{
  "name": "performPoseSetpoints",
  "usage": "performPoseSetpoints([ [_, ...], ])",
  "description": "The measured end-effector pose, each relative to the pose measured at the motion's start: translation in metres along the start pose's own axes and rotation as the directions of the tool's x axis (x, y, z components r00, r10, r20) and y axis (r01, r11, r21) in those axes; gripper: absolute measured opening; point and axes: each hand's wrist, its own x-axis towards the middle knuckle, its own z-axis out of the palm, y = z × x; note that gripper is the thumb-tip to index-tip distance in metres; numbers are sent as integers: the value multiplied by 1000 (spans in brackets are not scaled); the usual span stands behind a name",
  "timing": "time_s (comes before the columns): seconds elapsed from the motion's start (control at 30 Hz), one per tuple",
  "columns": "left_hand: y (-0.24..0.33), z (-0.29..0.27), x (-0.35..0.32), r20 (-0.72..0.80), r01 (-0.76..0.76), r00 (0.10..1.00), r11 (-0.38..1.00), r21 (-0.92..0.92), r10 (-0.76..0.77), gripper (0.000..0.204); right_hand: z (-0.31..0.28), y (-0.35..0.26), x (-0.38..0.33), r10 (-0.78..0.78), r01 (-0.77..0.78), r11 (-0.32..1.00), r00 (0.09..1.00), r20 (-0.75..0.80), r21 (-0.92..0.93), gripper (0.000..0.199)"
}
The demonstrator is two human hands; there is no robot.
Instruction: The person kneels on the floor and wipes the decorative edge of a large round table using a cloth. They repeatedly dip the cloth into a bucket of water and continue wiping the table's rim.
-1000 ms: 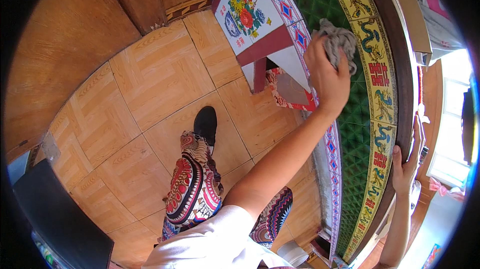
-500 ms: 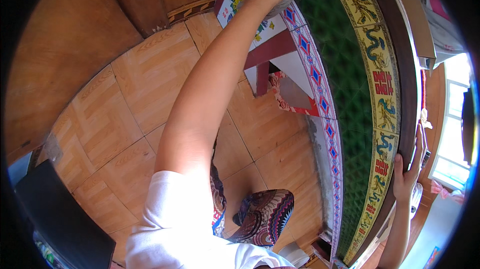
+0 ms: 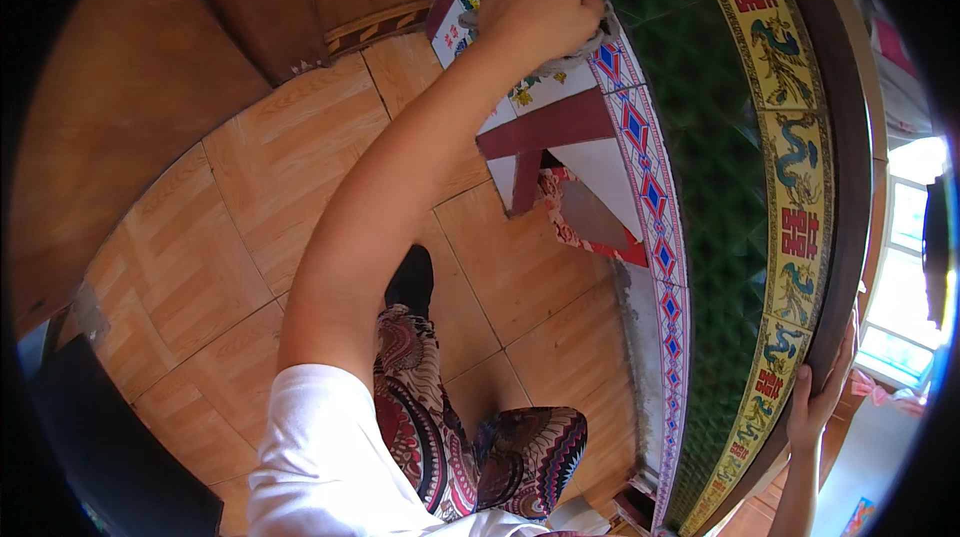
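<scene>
Under my left hand [image 3: 540, 12] is a crumpled grey cloth [image 3: 590, 47], pressed against the white flower-patterned tile side [image 3: 540, 87] of a tiled counter. One finger stretches past the cloth toward the green tiles [image 3: 690, 127]; the other fingers bend over the cloth and partly hide it. On the right, my right hand [image 3: 815, 412] rests along the dark brown rim [image 3: 850, 147] beside the yellow patterned tile border [image 3: 800, 197]. Its thumb lies on the near side, apart from the fingers, which stretch along the outer side and are partly hidden.
Below the counter edge is an opening with a red patterned frame [image 3: 640, 253]. Wooden panels [image 3: 120, 87] stand at the left, and a black object [image 3: 120, 447] at lower left. My black shoe [image 3: 410, 280] is on the tiled floor [image 3: 250, 207]. A window [image 3: 905, 257] shows far right.
My left hand has moved slightly nearer with the cloth, and one finger now points out. The view has shifted, bringing my shoe into sight. My right hand stays at the rim.
</scene>
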Motion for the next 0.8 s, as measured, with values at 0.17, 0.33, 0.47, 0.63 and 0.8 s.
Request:
performPoseSetpoints([
  [0.17,-29,68,-7,-378,-133,909,982,134,175,52,-1,8,-8,31,-32,999,999,13,40,76],
  [0.33,-33,68,2,-499,-172,854,985,-12,143,51,-4,16,-11,13,-13,1000,1000,28,-21,74],
  [0.47,-25,57,11,-366,-112,924,993,29,115,51,-5,13,-11,38,-37,999,999,30,-6,74],
  [0.63,-38,67,4,-429,-214,869,969,121,246,52,-5,11,-8,9,-9,1000,1000,19,-12,73],
  [0.8,-9,34,1,-340,-223,910,972,77,236,55,-3,13,-13,35,-36,998,999,13,46,72],
])
